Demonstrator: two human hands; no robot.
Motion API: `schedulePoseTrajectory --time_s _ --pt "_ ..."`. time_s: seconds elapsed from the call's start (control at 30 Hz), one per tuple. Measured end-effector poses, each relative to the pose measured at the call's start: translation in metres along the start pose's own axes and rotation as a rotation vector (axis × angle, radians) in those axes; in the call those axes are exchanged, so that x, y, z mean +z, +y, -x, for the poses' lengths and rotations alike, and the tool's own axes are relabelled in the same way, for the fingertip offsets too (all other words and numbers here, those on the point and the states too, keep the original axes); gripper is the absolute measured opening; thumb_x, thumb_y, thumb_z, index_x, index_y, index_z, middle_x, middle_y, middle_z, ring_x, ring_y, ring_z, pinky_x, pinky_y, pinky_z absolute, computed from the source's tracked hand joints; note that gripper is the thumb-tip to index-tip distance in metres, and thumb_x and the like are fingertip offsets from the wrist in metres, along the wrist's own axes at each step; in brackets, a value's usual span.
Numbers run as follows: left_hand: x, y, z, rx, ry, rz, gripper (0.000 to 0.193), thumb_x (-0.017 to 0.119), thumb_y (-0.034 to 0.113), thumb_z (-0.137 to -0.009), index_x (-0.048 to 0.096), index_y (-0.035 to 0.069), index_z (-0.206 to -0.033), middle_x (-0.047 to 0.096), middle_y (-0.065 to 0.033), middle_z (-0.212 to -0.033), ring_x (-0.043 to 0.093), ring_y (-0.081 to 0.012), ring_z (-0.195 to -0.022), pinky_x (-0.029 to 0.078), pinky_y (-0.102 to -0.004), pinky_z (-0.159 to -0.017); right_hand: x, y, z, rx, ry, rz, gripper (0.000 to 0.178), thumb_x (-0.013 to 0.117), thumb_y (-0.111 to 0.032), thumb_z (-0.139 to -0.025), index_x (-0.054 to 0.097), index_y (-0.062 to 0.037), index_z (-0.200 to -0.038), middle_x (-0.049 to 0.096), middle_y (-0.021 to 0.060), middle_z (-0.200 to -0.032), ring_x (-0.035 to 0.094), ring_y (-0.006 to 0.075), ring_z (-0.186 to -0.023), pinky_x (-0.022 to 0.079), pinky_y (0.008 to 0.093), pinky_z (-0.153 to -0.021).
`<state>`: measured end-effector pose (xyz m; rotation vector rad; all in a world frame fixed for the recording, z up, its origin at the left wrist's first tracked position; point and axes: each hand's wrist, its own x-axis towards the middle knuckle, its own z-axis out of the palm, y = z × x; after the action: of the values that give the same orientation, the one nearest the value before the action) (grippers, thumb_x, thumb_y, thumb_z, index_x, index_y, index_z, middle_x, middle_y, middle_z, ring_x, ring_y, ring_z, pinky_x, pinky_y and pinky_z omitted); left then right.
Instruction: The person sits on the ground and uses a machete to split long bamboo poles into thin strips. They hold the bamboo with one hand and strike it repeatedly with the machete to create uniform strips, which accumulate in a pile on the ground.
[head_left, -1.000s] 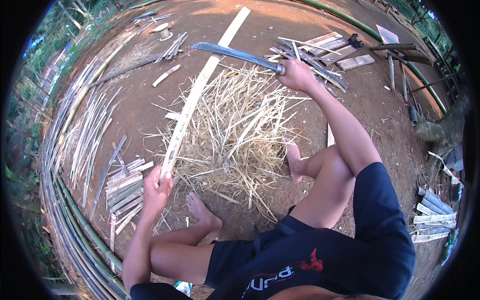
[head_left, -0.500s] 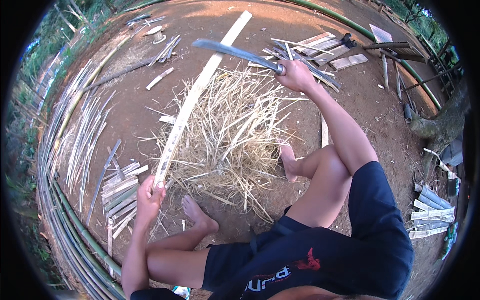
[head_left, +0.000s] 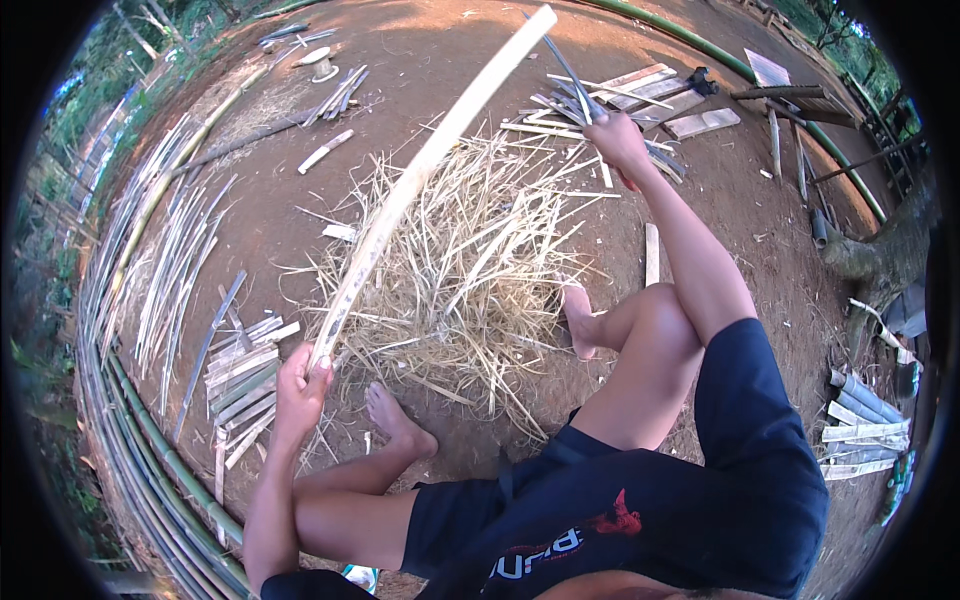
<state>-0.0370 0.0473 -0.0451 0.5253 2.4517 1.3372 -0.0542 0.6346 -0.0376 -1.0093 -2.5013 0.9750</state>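
A long pale split bamboo slat (head_left: 432, 155) slants up and away to the right, its near end gripped in my left hand (head_left: 301, 388), fingers wrapped round it and thumb on top. My right hand (head_left: 620, 146) is closed on the handle of a machete (head_left: 572, 75). The blade points away from me and its tip lies close to the slat's far end; I cannot tell if they touch. Beneath the slat is a heap of straw-coloured bamboo shavings (head_left: 480, 250), between my bare feet.
Short slats are stacked at left (head_left: 243, 380), beside a long thin blade-like strip (head_left: 208, 350). Thin strips (head_left: 170, 280) and green bamboo poles (head_left: 170, 465) line the left edge. Boards (head_left: 650, 95) lie at the far right, split bamboo pieces (head_left: 865, 430) at right, near a tree trunk (head_left: 885, 250).
The machete has swung from lying across the slat to pointing away beside its far end. My right hand has shifted slightly right, and the slat's far end has moved right and farther away.
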Motion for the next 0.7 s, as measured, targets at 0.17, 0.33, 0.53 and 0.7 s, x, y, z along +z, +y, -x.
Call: schedulePoseTrajectory --time_s 0.17,0.33,0.53,0.7 --pt "0.001 0.012 -0.013 -0.017 0.167 0.032 0.030 0.050 0.017 -0.103 0.061 0.003 -0.126 0.054 0.0029 -0.081 0.044 -0.0049 -0.072 0.036 -0.0222 -0.065 0.008 -0.034 0.048 -0.206 -0.031 -0.283 0.027 0.067 -0.026 -0.084 0.059 -0.0012 -0.077 0.058 0.0077 -0.059 0.057 0.0167 -0.051 0.046 0.0350 -0.051" --pt "-0.001 0.020 -0.035 -0.026 0.318 0.110 0.034 0.047 0.021 -0.106 0.058 0.002 -0.133 0.047 0.0054 -0.082 0.038 -0.0034 -0.071 0.032 -0.0216 -0.063 0.030 -0.058 0.093 -0.348 -0.100 -0.257 0.026 0.068 -0.023 -0.086 0.054 -0.0071 -0.071 0.055 0.0030 -0.059 0.052 0.0119 -0.048 0.044 0.0320 -0.048" --pt "0.009 0.037 -0.048 -0.085 0.308 0.152 0.031 0.050 0.016 -0.104 0.059 -0.002 -0.128 0.056 0.0012 -0.092 0.047 -0.0067 -0.084 0.040 -0.0247 -0.079 0.070 -0.081 0.143 -0.844 -0.345 0.342 0.012 0.058 -0.017 -0.084 0.064 -0.0060 -0.084 0.057 0.0057 -0.055 0.058 0.0186 -0.047 0.053 0.0397 -0.046" --pt "0.013 0.057 -0.042 -0.062 0.255 0.318 0.030 0.052 0.014 -0.103 0.059 -0.001 -0.128 0.049 0.0065 -0.077 0.039 -0.0016 -0.063 0.032 -0.0194 -0.055 0.080 -0.083 0.119 -0.814 -0.216 0.284 0.013 0.061 -0.020 -0.083 0.066 -0.0072 -0.085 0.062 0.0118 -0.057 0.063 0.0280 -0.050 0.054 0.0456 -0.053"
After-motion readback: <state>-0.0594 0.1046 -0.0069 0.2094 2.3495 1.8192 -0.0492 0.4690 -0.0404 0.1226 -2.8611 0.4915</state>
